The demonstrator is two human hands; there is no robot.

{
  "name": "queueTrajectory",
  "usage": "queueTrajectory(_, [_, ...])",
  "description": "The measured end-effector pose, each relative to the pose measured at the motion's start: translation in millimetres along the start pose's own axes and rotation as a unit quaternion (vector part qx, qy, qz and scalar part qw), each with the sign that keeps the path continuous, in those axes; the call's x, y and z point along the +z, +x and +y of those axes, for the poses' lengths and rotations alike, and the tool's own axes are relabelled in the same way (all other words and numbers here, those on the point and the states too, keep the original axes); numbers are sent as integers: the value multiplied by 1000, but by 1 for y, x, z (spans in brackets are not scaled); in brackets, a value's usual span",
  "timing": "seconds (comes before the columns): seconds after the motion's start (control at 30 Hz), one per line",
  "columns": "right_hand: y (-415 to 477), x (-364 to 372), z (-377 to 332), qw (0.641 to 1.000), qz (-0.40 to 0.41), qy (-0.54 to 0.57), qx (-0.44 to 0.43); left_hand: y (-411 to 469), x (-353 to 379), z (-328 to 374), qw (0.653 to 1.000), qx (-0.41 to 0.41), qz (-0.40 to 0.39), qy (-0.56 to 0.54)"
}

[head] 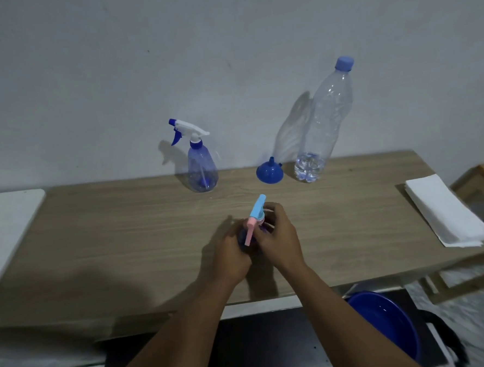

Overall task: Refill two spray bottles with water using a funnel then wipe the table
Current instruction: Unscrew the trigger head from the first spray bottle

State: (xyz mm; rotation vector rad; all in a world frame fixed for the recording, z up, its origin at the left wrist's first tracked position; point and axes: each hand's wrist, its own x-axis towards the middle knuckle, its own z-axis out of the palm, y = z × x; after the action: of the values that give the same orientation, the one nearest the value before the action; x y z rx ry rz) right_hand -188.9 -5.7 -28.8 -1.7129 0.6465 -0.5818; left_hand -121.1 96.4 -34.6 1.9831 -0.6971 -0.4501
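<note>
Two arms show in the view. The left forearm and the right forearm are both bare along their whole visible length, down to the wrists. The left hand and the right hand are bare too. The fingers look plain, though dim light and blur hide fine detail.

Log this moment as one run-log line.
step: likely unscrewing sprayer head | left hand: holds pink-blue spray bottle | right hand: grips its collar | funnel: mouth-down, untouched | water bottle: capped
</note>
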Motion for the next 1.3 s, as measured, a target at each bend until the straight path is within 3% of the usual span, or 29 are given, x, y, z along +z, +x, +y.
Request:
queueTrajectory(0.53, [-2,-6,4,998,-41,-35,-42,0,0,2,1000,16,-6,-19])
queueTrajectory(1.1, [-2,-10,7,996,-55,-63,-39,1,-2,1,1000,-1,-18,-17])
queueTrajectory(1.3, [-1,-12,11,996,-39,-74,-29,0,0,-2,1000,2,10,9])
